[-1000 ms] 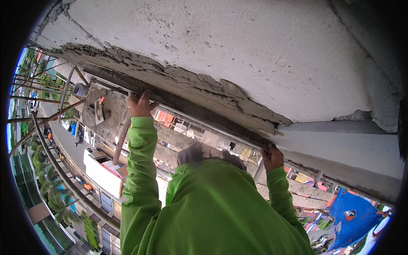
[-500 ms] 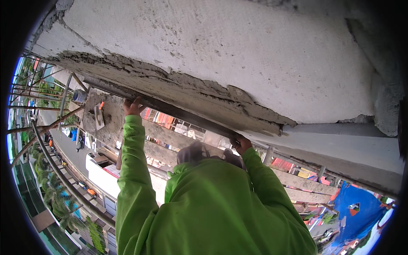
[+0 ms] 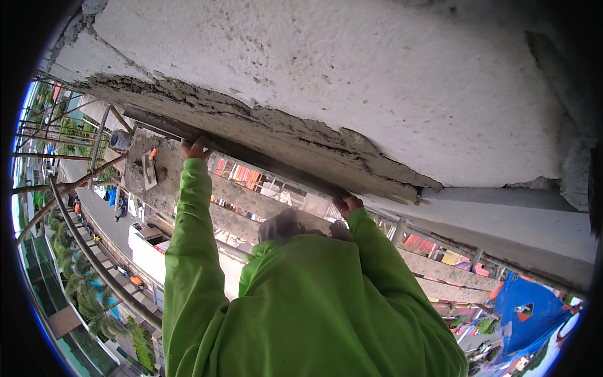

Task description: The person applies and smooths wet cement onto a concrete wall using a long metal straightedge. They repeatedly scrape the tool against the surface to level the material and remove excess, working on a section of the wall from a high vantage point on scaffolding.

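A long, dark straightedge (image 3: 270, 168) lies along the lower side of a plastered concrete ledge (image 3: 213, 119), slanting from upper left to lower right. Near its left part my left hand (image 3: 196, 149) is closed on it, fingers over the edge. My right hand (image 3: 347, 206) grips the bar close to its right end, its fingertips partly hidden. Both arms, in green sleeves, reach up and forward. Above the bar runs a rough, ragged strip of grey mortar (image 3: 295, 131), next to a smoother pale wall face (image 3: 352, 69).
A trowel with an orange handle (image 3: 149, 169) rests on a mortar-stained board (image 3: 166, 166) at left, with a bucket (image 3: 119, 139) beyond it. Scaffold poles (image 3: 103, 257) cross the left side. Planks (image 3: 242, 200) have gaps showing a street far below. A blue tarp (image 3: 527, 314) hangs at right.
Both hands have shifted slightly left and away from me, still on the straightedge. The bar appears to have slid a little with them.
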The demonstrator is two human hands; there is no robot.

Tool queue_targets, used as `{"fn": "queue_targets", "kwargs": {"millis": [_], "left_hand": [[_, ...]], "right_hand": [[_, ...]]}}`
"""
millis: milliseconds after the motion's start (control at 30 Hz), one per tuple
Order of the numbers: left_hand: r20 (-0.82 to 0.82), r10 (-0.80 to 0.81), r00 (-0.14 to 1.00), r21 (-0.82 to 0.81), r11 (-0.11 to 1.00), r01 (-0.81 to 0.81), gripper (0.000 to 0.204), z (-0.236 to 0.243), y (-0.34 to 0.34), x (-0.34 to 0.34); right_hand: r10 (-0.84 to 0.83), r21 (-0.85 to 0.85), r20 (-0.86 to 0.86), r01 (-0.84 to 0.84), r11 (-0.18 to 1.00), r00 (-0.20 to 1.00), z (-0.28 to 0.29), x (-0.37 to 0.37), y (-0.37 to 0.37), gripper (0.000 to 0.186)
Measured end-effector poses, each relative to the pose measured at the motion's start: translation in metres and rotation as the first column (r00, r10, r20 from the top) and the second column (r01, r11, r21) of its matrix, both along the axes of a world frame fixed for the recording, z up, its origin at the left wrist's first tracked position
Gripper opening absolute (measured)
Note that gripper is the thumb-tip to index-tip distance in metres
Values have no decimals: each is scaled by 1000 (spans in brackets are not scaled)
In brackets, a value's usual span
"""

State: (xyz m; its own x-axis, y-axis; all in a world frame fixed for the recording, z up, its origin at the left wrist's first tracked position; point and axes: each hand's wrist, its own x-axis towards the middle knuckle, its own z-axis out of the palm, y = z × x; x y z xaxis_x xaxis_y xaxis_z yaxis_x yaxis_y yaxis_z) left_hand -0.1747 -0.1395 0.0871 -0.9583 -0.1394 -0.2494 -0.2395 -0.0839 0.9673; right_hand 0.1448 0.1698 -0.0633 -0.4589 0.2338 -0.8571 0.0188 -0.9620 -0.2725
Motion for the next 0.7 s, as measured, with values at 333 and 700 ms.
{"fn": "queue_targets", "kwargs": {"millis": [333, 700], "left_hand": [[5, -16, 1000, 41, 999, 16, 26, 24, 26, 28], [63, -114, 992, 181, 978, 101, 35, 27, 54, 78]], "right_hand": [[34, 213, -43, -24, 977, 998, 79, 52, 35, 23], [404, 810, 103, -312, 497, 909, 58, 120, 60, 28]]}}
